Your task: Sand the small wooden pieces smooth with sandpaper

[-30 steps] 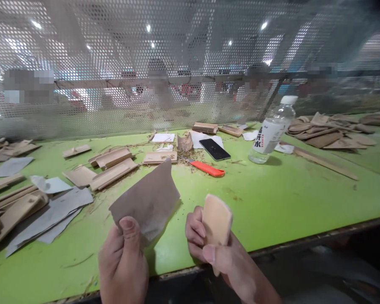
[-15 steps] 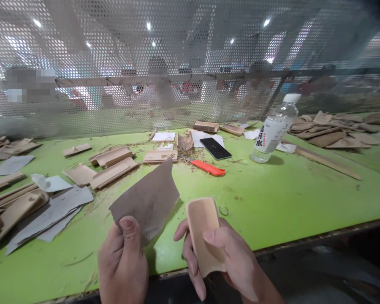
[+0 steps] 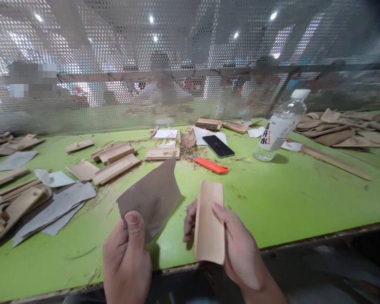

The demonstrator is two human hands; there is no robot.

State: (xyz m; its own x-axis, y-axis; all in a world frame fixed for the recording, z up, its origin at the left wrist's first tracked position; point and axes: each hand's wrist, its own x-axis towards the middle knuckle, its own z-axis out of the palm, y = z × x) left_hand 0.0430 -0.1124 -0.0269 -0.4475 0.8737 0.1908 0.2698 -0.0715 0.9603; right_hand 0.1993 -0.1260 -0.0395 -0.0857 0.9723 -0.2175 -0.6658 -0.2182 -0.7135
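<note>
Near the front edge of the green table, my left hand (image 3: pixel 129 253) pinches a grey-brown sheet of sandpaper (image 3: pixel 150 198) under its thumb. The sheet is slightly curved and its far corner points up. To the right, my right hand (image 3: pixel 240 249) holds a pale, trough-shaped piece of bamboo (image 3: pixel 209 223) nearly upright, its hollow face towards me. The thumb rests on the right edge of that piece and the fingers are behind it. Sandpaper and bamboo are apart. Beyond them lies an orange utility knife (image 3: pixel 211 165) among shavings.
A black phone (image 3: pixel 218 145) and a water bottle (image 3: pixel 280 126) stand farther back on the green table (image 3: pixel 304 202). Several bamboo pieces (image 3: pixel 117 169) and grey sheets (image 3: pixel 55 211) lie left. A bamboo pile (image 3: pixel 338 128) is at right. A perforated metal screen (image 3: pixel 190 101) rises behind.
My right hand has turned the bamboo piece more upright and lifted it slightly, bringing its fingers together behind it. The left hand keeps its hold on the sandpaper. The view has shifted slightly.
</note>
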